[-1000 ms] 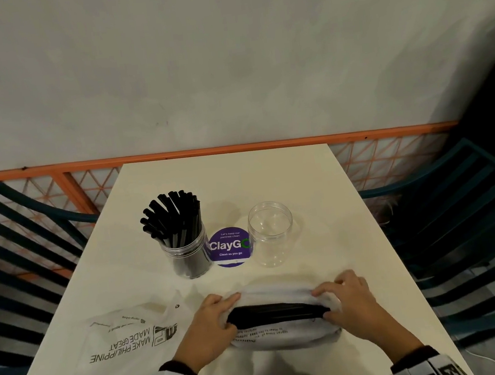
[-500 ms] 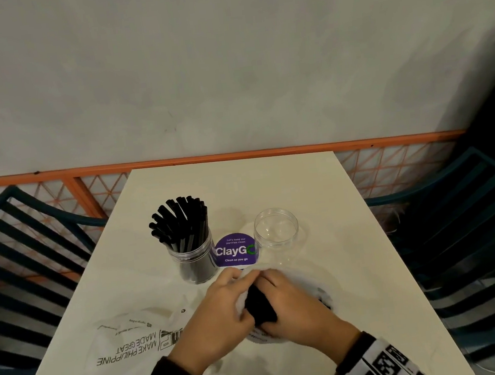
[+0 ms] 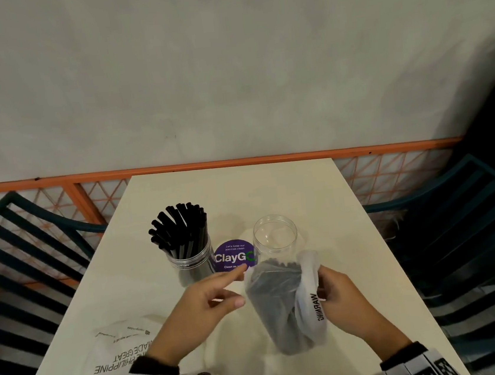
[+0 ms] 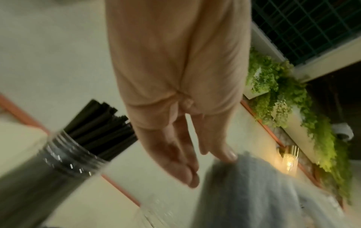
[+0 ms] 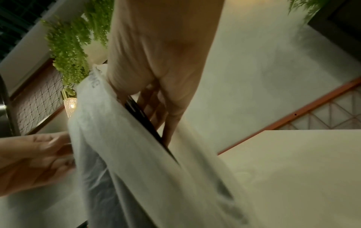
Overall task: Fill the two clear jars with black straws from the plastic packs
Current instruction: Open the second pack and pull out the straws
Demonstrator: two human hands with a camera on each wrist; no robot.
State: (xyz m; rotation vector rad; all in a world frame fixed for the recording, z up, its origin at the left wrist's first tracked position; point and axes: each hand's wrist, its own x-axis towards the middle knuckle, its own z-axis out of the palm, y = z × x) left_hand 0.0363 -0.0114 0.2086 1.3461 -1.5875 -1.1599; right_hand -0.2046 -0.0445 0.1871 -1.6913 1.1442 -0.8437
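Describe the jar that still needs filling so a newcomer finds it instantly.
On the cream table, look just right of the round purple ClayGo sticker. The empty clear jar stands there, open-topped; its neighbour left of the sticker, the other jar, is packed with black straws.

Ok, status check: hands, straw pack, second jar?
Right hand gripping straw pack, upright on table. Left hand open beside it, fingers straight. Empty jar just behind the pack. Nothing blocking its mouth.

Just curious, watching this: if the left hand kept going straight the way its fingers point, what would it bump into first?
Probably the plastic pack of straws. The left hand is open, its fingers aimed right at the pack's near side, close to its top. Depth is unclear; a higher line might reach the empty jar.
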